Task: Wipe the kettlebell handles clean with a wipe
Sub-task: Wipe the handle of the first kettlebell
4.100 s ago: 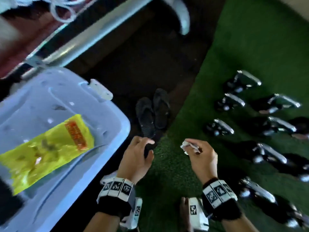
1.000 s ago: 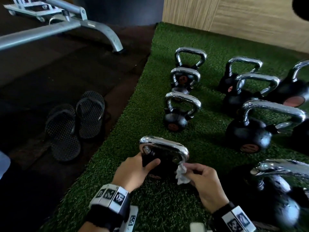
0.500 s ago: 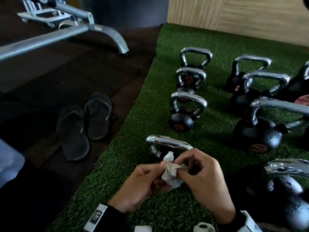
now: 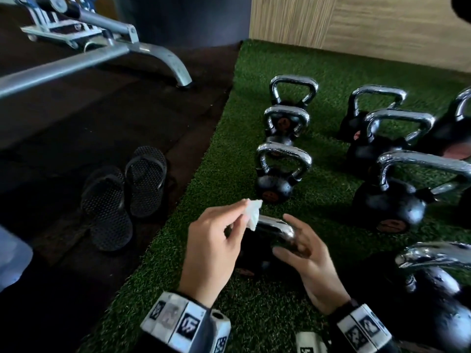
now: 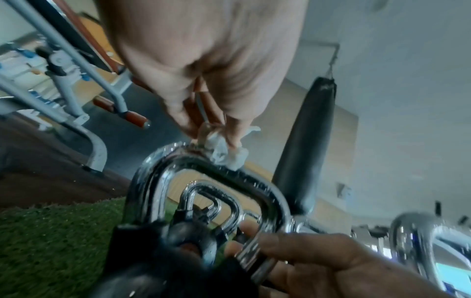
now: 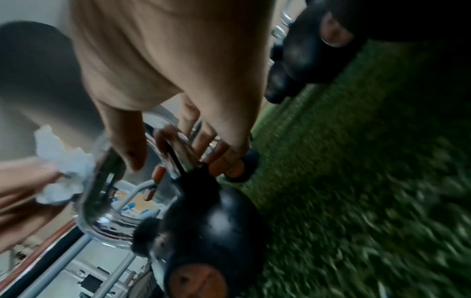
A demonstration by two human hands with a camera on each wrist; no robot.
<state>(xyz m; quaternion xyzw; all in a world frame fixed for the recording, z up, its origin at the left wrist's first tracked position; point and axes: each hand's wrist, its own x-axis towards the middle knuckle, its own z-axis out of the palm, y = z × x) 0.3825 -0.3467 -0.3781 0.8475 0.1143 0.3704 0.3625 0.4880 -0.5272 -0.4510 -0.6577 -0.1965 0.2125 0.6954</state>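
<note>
The nearest kettlebell stands on the green turf, its chrome handle (image 4: 274, 225) between my hands and its black body (image 6: 211, 221) mostly hidden from the head view. My left hand (image 4: 239, 217) pinches a crumpled white wipe (image 4: 253, 215) against the top left of that handle (image 5: 203, 163). In the left wrist view the wipe (image 5: 224, 151) touches the chrome. My right hand (image 4: 298, 240) grips the handle's right side, fingers curled round it (image 6: 178, 151). The wipe (image 6: 61, 167) shows at the left of the right wrist view.
Several more black kettlebells stand on the turf (image 4: 229, 138), one just beyond (image 4: 275, 179), others to the right (image 4: 390, 200) and lower right (image 4: 438, 289). Black sandals (image 4: 122, 194) lie on the dark floor, left. A grey bench frame (image 4: 102, 47) stands behind, with a wooden wall (image 4: 356, 26).
The wipe has passed from my right hand to my left hand, which now holds it alone on the handle. My right hand has let go and taken the handle's right side.
</note>
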